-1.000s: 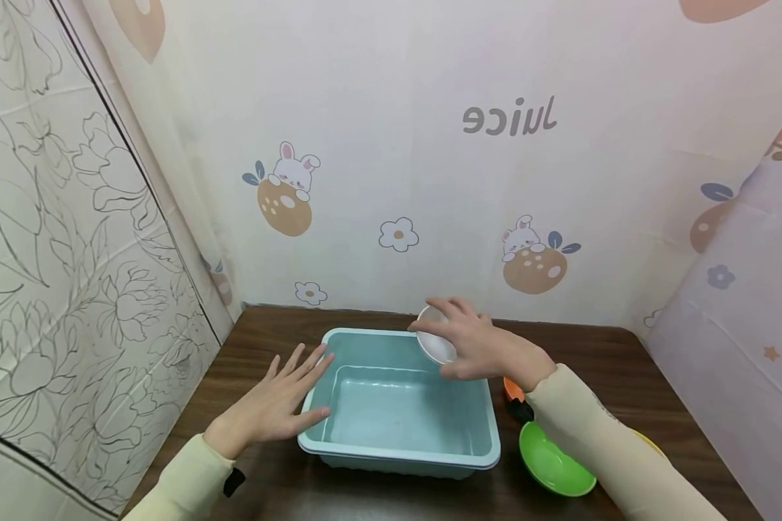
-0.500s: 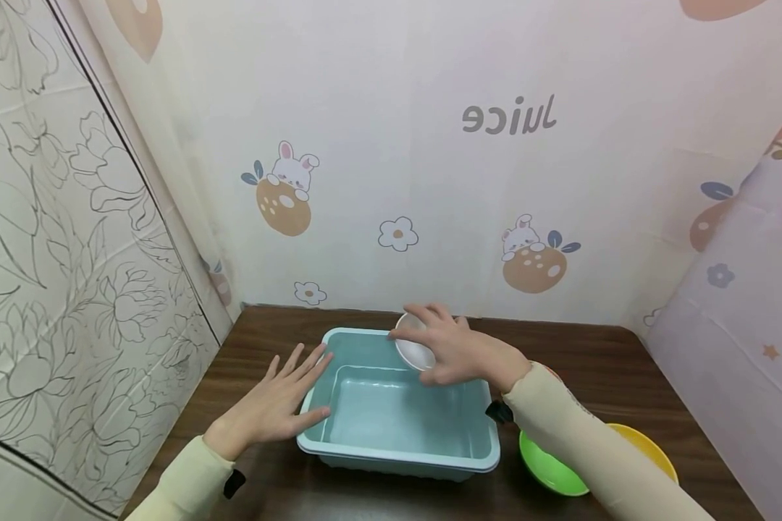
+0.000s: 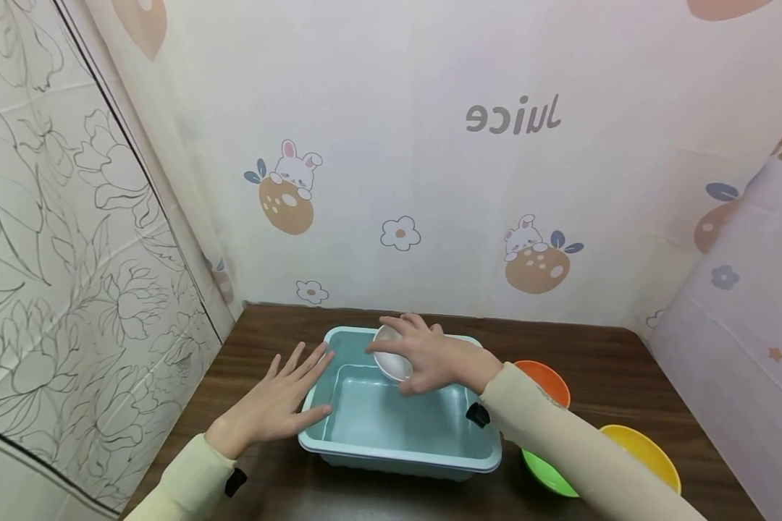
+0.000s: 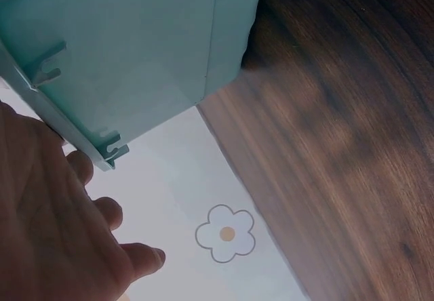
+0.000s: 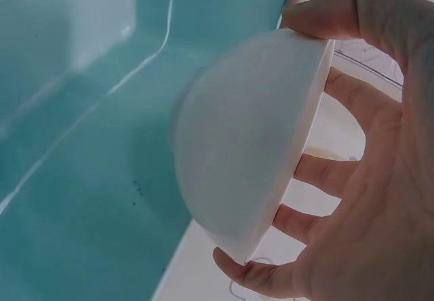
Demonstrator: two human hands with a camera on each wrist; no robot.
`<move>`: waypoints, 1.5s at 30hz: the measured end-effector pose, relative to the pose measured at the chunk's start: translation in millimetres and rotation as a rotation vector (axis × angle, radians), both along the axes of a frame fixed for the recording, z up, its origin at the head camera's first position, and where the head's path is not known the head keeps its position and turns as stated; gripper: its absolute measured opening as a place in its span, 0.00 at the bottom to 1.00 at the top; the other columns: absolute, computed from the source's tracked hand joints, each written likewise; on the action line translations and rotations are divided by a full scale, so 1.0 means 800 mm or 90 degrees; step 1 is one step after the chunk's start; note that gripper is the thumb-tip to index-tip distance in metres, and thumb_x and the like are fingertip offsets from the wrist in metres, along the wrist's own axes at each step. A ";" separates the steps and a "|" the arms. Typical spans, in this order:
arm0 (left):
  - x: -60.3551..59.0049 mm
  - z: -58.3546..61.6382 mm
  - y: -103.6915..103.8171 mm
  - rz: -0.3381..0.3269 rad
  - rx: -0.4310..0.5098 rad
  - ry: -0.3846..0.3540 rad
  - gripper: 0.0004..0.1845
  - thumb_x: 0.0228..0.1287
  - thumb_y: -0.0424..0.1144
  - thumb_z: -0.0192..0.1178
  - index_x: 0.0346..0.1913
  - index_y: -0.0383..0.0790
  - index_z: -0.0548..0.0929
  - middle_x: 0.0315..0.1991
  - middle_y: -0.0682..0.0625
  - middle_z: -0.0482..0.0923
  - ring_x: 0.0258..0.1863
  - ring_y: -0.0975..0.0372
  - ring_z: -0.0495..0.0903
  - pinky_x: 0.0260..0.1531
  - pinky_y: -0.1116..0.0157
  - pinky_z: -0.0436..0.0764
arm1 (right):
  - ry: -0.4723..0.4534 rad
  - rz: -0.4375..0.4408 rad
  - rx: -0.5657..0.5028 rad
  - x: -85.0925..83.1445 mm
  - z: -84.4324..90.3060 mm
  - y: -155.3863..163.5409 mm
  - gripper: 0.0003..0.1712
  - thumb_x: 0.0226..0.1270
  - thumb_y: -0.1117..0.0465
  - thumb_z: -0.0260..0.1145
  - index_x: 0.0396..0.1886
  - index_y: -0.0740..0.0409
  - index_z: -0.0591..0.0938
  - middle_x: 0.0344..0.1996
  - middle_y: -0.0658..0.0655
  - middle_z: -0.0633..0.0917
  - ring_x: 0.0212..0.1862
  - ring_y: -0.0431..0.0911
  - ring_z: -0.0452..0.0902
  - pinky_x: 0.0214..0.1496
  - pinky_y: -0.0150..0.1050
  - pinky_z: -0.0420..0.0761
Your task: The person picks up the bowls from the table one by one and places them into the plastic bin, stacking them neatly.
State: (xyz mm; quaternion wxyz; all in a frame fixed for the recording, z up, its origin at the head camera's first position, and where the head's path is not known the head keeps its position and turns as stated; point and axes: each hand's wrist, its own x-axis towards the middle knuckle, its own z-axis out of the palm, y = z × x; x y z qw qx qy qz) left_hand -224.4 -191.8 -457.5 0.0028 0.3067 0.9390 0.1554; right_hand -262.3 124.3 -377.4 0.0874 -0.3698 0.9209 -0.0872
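Your right hand [image 3: 433,359] is gripping the white bowl [image 5: 241,145] by its rim over the tub [image 3: 397,456], partly hiding the bowl. Your left hand [image 3: 270,404] is holding its fingers spread at the tub's left rim. Your right sleeve [image 3: 573,438] is covering part of the green bowl [image 3: 549,477].

The person's L sleeve [image 3: 185,481] & R sleeve [image 3: 580,441] are long, pale cream; R w/ thin dk. mark [image 3: 550,397]; sm. blk. piece [image 3: 235,482] nr. L wrist, another blk. piece [image 3: 478,414] nr. R.
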 end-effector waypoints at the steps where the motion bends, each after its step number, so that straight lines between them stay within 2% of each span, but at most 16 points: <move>1: -0.001 0.001 0.000 0.000 0.001 -0.003 0.46 0.73 0.66 0.52 0.84 0.51 0.48 0.85 0.53 0.41 0.83 0.42 0.40 0.71 0.26 0.47 | -0.004 0.001 0.001 0.000 -0.001 -0.001 0.41 0.55 0.48 0.71 0.72 0.28 0.74 0.81 0.56 0.58 0.78 0.64 0.52 0.61 0.73 0.70; 12: -0.006 -0.001 0.000 -0.001 0.001 -0.011 0.46 0.73 0.68 0.49 0.85 0.52 0.48 0.85 0.55 0.41 0.83 0.43 0.39 0.71 0.26 0.47 | -0.015 0.009 -0.004 -0.001 -0.009 -0.009 0.41 0.56 0.48 0.72 0.72 0.30 0.74 0.81 0.56 0.59 0.77 0.63 0.54 0.61 0.75 0.70; 18: -0.003 0.000 -0.001 -0.002 -0.002 -0.009 0.46 0.73 0.69 0.49 0.84 0.52 0.48 0.85 0.56 0.40 0.83 0.44 0.39 0.72 0.27 0.48 | -0.017 0.010 0.002 -0.002 -0.019 -0.013 0.41 0.56 0.46 0.72 0.72 0.28 0.73 0.81 0.57 0.59 0.76 0.63 0.56 0.63 0.74 0.70; 33: -0.004 -0.003 -0.002 -0.001 -0.002 -0.003 0.46 0.72 0.68 0.50 0.84 0.54 0.48 0.85 0.56 0.40 0.83 0.43 0.38 0.72 0.27 0.47 | -0.022 0.014 0.019 -0.007 -0.034 -0.023 0.42 0.56 0.45 0.72 0.74 0.27 0.72 0.81 0.57 0.58 0.77 0.62 0.54 0.63 0.72 0.70; 45: -0.003 -0.001 -0.001 -0.001 0.001 -0.002 0.46 0.72 0.68 0.50 0.84 0.52 0.50 0.85 0.55 0.41 0.83 0.42 0.39 0.71 0.26 0.48 | -0.015 0.027 0.027 0.000 -0.039 -0.029 0.43 0.57 0.46 0.72 0.74 0.24 0.70 0.81 0.56 0.59 0.77 0.61 0.53 0.63 0.75 0.69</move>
